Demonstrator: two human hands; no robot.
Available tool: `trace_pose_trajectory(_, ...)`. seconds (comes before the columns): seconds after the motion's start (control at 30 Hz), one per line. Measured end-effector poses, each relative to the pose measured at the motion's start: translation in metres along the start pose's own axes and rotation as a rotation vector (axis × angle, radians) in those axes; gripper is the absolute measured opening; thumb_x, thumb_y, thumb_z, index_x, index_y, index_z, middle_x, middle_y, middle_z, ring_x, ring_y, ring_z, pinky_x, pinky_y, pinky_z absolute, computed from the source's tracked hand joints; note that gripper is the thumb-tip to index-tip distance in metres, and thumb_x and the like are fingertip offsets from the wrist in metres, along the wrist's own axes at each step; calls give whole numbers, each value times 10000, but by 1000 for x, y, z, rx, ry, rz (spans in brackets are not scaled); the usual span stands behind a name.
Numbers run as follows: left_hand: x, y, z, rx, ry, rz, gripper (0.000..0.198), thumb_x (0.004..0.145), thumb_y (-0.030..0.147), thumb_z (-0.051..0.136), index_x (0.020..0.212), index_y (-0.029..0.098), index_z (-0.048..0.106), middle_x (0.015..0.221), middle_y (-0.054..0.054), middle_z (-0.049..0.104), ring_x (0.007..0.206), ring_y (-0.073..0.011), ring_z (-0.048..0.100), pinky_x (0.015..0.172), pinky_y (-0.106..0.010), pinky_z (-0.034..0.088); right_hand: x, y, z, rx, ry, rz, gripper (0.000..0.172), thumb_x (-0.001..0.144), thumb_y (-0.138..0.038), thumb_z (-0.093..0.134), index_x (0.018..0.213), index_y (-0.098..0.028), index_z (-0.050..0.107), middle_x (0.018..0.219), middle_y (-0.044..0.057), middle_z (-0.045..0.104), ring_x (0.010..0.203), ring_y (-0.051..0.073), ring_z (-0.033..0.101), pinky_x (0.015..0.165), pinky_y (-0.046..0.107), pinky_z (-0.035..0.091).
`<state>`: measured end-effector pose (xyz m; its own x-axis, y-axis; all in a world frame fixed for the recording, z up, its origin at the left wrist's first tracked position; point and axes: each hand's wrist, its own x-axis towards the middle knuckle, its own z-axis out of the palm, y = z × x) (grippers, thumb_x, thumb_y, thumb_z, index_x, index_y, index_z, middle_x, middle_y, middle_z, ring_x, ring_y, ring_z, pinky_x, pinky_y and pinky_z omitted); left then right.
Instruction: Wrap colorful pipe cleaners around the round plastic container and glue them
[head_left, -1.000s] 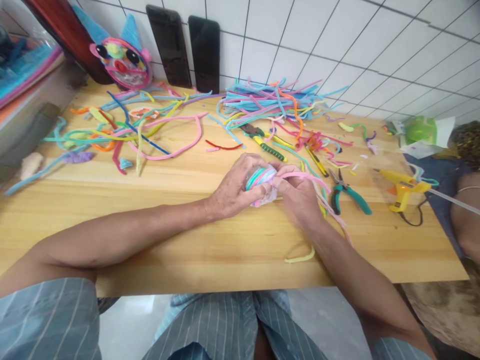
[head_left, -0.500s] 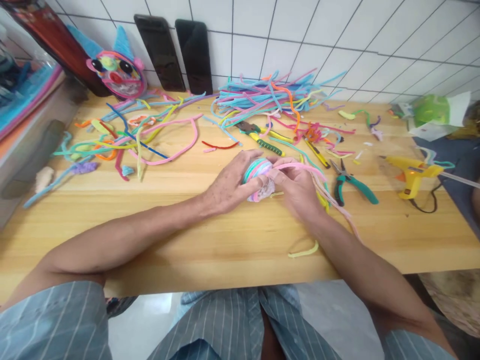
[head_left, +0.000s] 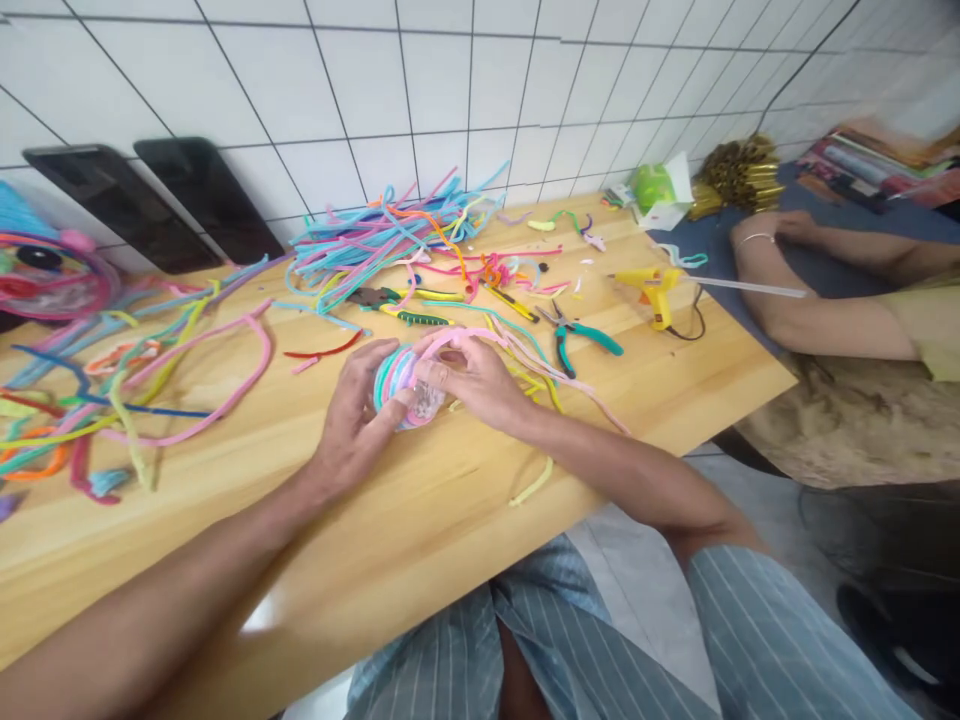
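Observation:
Between my hands is a round, clear-bodied piece wound with pastel pipe cleaners (head_left: 388, 378) in teal, pink and lilac. My left hand (head_left: 365, 408) wraps its left side, thumb across the front. My right hand (head_left: 480, 380) pinches a pink pipe cleaner (head_left: 450, 338) against the right side of the piece. Loose pink and yellow pipe cleaners (head_left: 536, 365) trail from beneath my right hand. Just beyond lie green-and-yellow handled pliers (head_left: 412, 312), and teal-handled pliers (head_left: 581, 338) rest farther right.
A pile of pipe cleaners (head_left: 390, 240) lies by the tiled wall, with more strands scattered left. Two phones (head_left: 210, 200) lean on the wall near a pipe-cleaner animal face (head_left: 52, 265). A yellow glue gun (head_left: 656, 295) stands right, its cord hanging behind. Another person's arms (head_left: 817, 270) rest beyond it.
My view has turned to the right, so the table's right end and another person's arms show. Both hands keep their hold on the wound piece and the pink pipe cleaner.

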<state>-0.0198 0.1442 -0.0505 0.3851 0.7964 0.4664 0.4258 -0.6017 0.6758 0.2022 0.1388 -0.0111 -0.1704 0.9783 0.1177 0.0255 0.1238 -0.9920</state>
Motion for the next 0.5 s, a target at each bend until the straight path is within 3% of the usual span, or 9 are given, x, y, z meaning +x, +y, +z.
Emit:
trace_pose_trajectory(0.1, -2, -2, 1, 16, 0, 34, 538, 1106, 514, 620, 1608, 374, 488, 1593, -95, 616, 1523, -350, 590, 1300, -650, 525, 1, -5, -1, -168, 3, -116, 433, 946, -691, 759, 957, -258, 756, 1239, 75, 784, 1321, 262, 701, 1201, 428, 525)
trace_pose_trajectory(0.2, -4, -4, 1, 36, 2, 42, 539, 1116, 504, 597, 1618, 355, 472, 1604, -106, 604, 1521, -355, 590, 1293, -666, 529, -4, -17, -11, -428, -36, -218, 272, 958, -501, 817, 1064, -251, 789, 1337, 103, 772, 1383, 274, 660, 1260, 450, 474)
trace_pose_trajectory(0.27, -5, -5, 1, 50, 6, 41, 547, 1116, 520, 591, 1619, 345, 465, 1606, -115, 599, 1518, -365, 594, 1285, -682, 534, -14, -26, -28, -603, -67, -230, 275, 912, -376, 866, 1154, -272, 788, 1344, 93, 781, 1340, 289, 674, 1242, 483, 483)
trace_pose_trajectory(0.33, -6, -6, 2, 56, 11, 40, 546, 1115, 526, 588, 1618, 353, 462, 1608, -114, 598, 1520, -374, 596, 1279, -694, 539, -31, -29, -60, -707, -47, -173, 257, 913, -338, 845, 1160, -300, 786, 1221, 61, 816, 1199, 283, 719, 1155, 491, 531)
trace_pose_trajectory(0.37, -6, -6, 3, 56, 17, 42, 545, 1115, 523, 590, 1618, 359, 463, 1607, -112, 597, 1519, -377, 598, 1276, -696, 542, -41, -28, -81, -728, 3, -125, 175, 936, -363, 815, 1096, -296, 786, 1134, 50, 820, 1096, 266, 733, 1077, 469, 564)
trace_pose_trajectory(0.43, -6, -5, 4, 54, 29, 48, 545, 1112, 511, 601, 1618, 360, 466, 1604, -110, 598, 1514, -380, 604, 1270, -694, 548, -60, -20, -132, -730, 222, -43, 184, 939, -441, 802, 1019, -279, 770, 1058, 49, 815, 999, 252, 733, 997, 455, 590)
trace_pose_trajectory(0.5, -6, -5, 5, 53, 33, 56, 554, 1105, 499, 618, 1617, 352, 470, 1597, -113, 604, 1513, -384, 606, 1271, -694, 546, -74, -9, -188, -796, 589, 11, 305, 852, -468, 853, 1037, -251, 745, 1124, 83, 790, 1052, 280, 721, 1038, 503, 591)
